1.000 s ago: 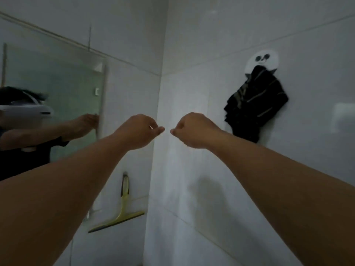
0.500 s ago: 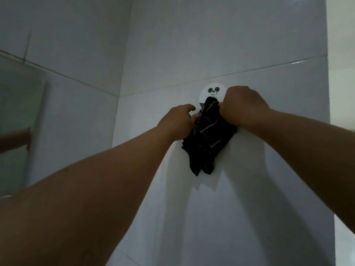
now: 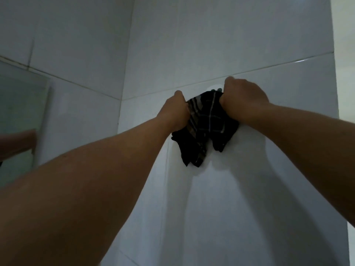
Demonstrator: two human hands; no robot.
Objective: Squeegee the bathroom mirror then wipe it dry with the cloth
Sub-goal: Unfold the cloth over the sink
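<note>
Cloth (image 3: 206, 127) hangs on the far tiled wall (image 3: 249, 189). Our left hand (image 3: 176, 112) and right hand (image 3: 244, 97) each grip it, apparently bunched; mirror (image 3: 19, 112) at far left.

Two walls of large glossy white tiles (image 3: 192, 45) meet at an inside corner (image 3: 126, 54) — thin grout lines run across them. The light is dim and cool, with soft shadows low on the right wall.

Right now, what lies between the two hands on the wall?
In the head view, the dark striped cloth lies bunched between the left hand and the right hand; both grip it against the white tile wall.
</note>
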